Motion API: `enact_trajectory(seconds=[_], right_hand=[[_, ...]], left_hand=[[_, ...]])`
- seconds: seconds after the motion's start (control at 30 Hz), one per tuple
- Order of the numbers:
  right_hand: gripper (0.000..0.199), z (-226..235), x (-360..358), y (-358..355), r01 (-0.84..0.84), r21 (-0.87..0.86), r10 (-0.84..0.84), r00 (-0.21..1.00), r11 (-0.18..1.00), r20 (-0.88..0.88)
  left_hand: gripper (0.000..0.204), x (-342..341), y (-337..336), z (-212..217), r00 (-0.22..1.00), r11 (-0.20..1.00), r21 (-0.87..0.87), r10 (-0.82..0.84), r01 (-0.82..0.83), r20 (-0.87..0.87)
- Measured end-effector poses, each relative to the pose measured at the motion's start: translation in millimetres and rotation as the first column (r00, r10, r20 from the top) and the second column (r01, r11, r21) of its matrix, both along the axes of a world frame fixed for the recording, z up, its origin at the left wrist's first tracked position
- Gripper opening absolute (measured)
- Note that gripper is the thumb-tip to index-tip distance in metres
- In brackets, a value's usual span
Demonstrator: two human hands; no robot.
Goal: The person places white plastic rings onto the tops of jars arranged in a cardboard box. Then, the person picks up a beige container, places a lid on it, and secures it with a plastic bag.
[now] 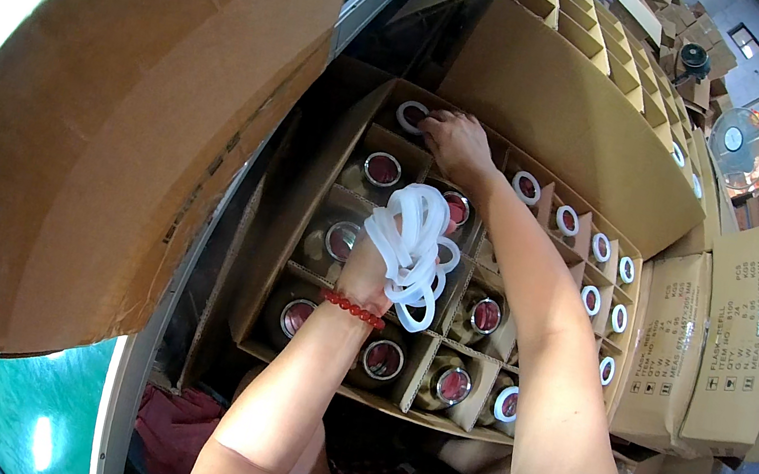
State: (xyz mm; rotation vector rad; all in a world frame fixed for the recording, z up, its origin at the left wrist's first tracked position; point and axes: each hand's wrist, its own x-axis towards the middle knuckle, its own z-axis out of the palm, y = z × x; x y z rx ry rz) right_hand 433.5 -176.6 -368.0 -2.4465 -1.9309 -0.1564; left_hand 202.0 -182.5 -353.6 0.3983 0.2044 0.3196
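A divided cardboard carton [300, 213] holds several round-mouthed glass flask liners [453, 385], upright in its cells, with dark red showing inside their mouths. My left hand [373, 261], above the carton's middle, holds a loose bunch of translucent white rings [414, 243]; the bunch hides most of its fingers. At the far left cell, my right hand [458, 145] has its fingers bent onto a white ring [411, 118] around a liner's mouth. White rings sit on the liners along the right side, such as this ringed liner [526, 188]. Several mouths nearer the left are bare metallic-looking rims.
A large cardboard flap [124, 131] rises on the left, beside a green surface [29, 409]. Behind the carton stands another divided carton [563, 117]. Closed cartons [739, 331] are stacked at right. A fan [736, 143] stands at the far right.
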Motion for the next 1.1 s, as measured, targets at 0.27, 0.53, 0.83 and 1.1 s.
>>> enact_trajectory(seconds=[0.27,0.53,0.83,1.1], right_hand=[[0.033,14.8,-1.6,-19.6,-0.124,0.116,0.126,0.992,0.986,-0.016],[0.036,101.9,-76.9,-73.6,0.167,-0.136,-0.184,0.316,0.976,-0.931],[0.016,110.5,-96.7,-104.1,0.37,0.023,-0.065,0.224,0.929,-0.973],[0.017,109.3,-95.2,-101.5,0.389,0.231,0.124,0.281,0.892,-0.952]], left_hand=[[0.027,0.5,6.0,-2.5,0.995,0.992,-0.08,0.098,-0.098,-0.004],[0.022,-5.5,7.1,5.8,0.976,0.981,0.006,0.193,-0.193,-0.1],[0.018,2.2,5.5,0.9,0.967,0.966,0.188,0.207,-0.178,-0.147],[0.02,-0.8,14.8,-11.1,0.93,0.927,0.345,0.249,-0.148,-0.27]])
